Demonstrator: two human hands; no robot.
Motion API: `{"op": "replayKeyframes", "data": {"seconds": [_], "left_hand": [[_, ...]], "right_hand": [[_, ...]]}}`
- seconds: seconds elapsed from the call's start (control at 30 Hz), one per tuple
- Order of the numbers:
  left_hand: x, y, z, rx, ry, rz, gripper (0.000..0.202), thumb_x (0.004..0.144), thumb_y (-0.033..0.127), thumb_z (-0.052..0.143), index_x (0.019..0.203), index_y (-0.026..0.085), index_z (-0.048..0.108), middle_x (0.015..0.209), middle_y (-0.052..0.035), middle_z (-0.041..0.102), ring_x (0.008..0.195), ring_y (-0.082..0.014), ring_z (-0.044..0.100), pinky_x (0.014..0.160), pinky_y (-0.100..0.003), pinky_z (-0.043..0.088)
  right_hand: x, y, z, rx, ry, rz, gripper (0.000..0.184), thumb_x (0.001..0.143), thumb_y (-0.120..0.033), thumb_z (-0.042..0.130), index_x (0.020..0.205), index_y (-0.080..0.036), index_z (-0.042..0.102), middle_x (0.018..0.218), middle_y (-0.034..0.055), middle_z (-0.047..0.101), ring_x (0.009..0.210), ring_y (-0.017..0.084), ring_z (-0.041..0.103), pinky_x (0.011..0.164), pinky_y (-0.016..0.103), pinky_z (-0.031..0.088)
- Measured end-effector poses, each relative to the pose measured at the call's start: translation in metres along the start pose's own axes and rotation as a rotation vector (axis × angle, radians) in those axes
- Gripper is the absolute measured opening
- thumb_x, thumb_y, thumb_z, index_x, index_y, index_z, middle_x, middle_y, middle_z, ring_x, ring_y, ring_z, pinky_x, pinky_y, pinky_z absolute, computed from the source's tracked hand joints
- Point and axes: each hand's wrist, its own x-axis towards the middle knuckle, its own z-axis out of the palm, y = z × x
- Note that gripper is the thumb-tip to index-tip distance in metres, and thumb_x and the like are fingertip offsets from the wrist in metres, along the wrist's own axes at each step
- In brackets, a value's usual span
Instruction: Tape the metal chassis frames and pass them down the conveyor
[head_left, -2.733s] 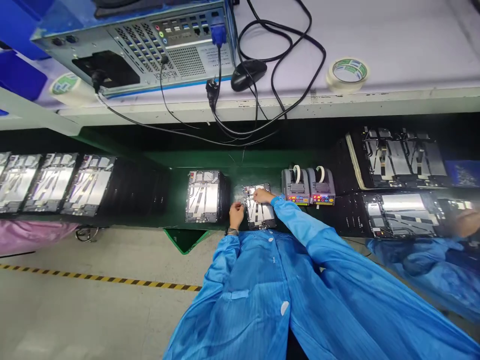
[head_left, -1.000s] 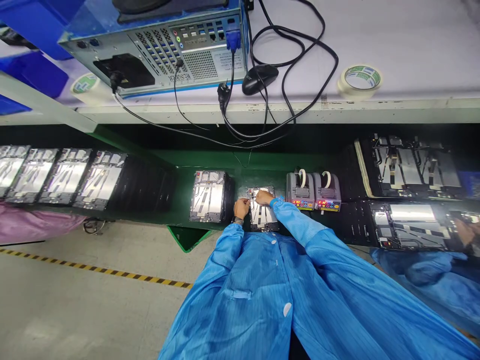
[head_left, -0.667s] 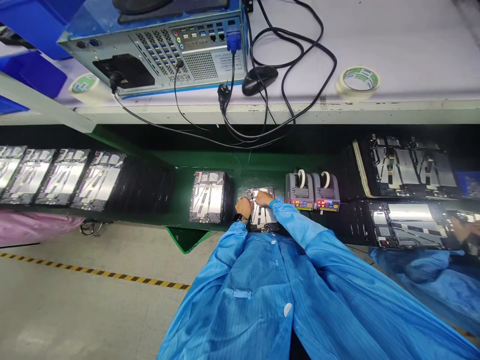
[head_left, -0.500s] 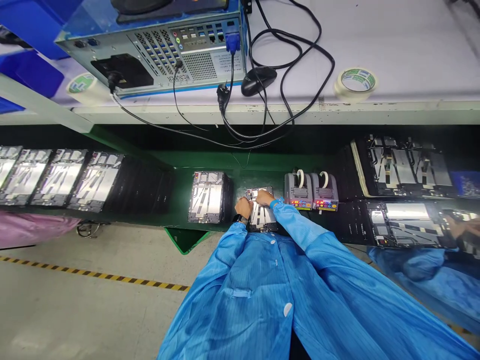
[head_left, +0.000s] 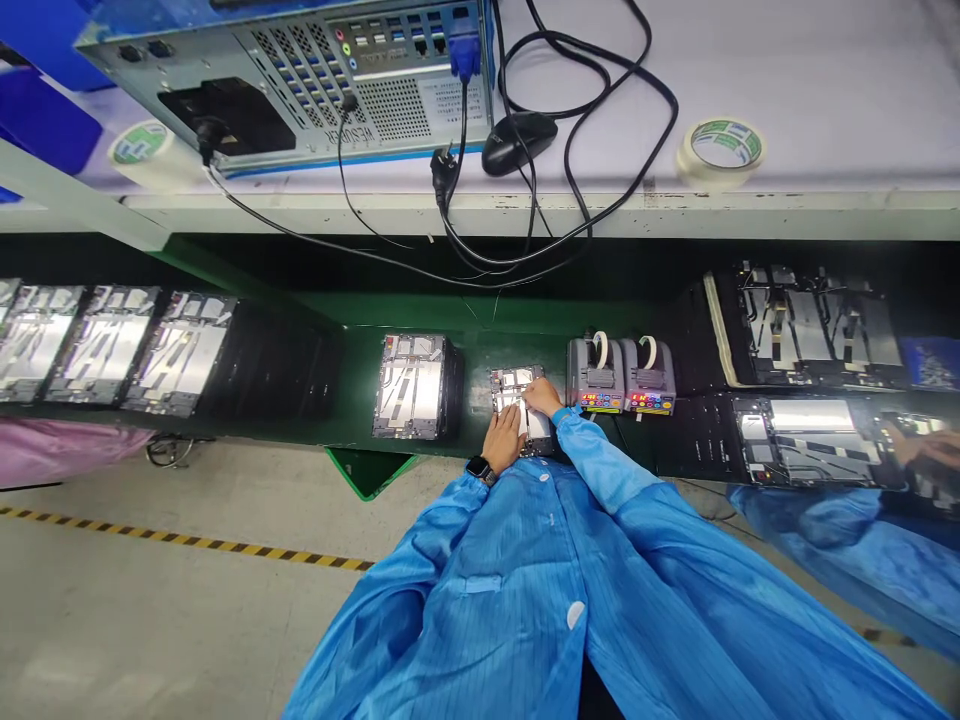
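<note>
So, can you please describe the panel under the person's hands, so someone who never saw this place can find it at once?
Find the green belt below the white bench. On it, between a tall stack of metal device panels and two tape dispensers, lies one thin panel. Unlike the stacks around it, this panel lies alone, under the person's left hand and right hand.

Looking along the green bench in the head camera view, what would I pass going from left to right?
Stacked metal device panels, another stack of panels, a single panel under the left hand and right hand, a tape dispenser, a second tape dispenser, then more panels.
</note>
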Motion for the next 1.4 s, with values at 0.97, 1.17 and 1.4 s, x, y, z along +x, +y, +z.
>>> {"op": "replayKeyframes", "data": {"seconds": [0.97,1.17,1.4], "left_hand": [[0.014,0.007,0.022,0.366,-0.081,-0.003,0.08,0.098,0.046,0.051,0.162,0.004,0.028,0.165,-0.0256,0.03,0.158,-0.038,0.017,0.127,-0.058,0.01],[0.018,0.008,0.025,0.361,-0.123,-0.005,0.08,0.096,0.042,0.053,0.159,-0.002,0.03,0.164,-0.0297,0.029,0.157,-0.0405,0.017,0.127,-0.055,0.014],[0.024,0.016,0.023,0.368,-0.176,-0.05,0.077,0.096,0.038,0.048,0.16,-0.001,0.029,0.165,-0.0282,0.029,0.157,-0.0414,0.017,0.127,-0.059,0.013]], "right_hand": [[0.01,0.02,0.022,-0.039,0.202,-0.066,0.016,0.086,-0.028,0.067,0.09,-0.019,0.08,0.087,0.0078,0.078,0.082,0.018,0.071,0.065,0.021,0.042],[0.01,0.017,0.022,-0.074,0.218,-0.076,0.015,0.087,-0.027,0.066,0.089,-0.02,0.079,0.093,0.0095,0.079,0.087,0.02,0.072,0.068,0.023,0.042],[0.008,0.017,0.022,-0.084,0.224,-0.088,0.015,0.089,-0.029,0.066,0.094,-0.023,0.078,0.098,0.0076,0.079,0.092,0.02,0.072,0.073,0.023,0.045]]}}
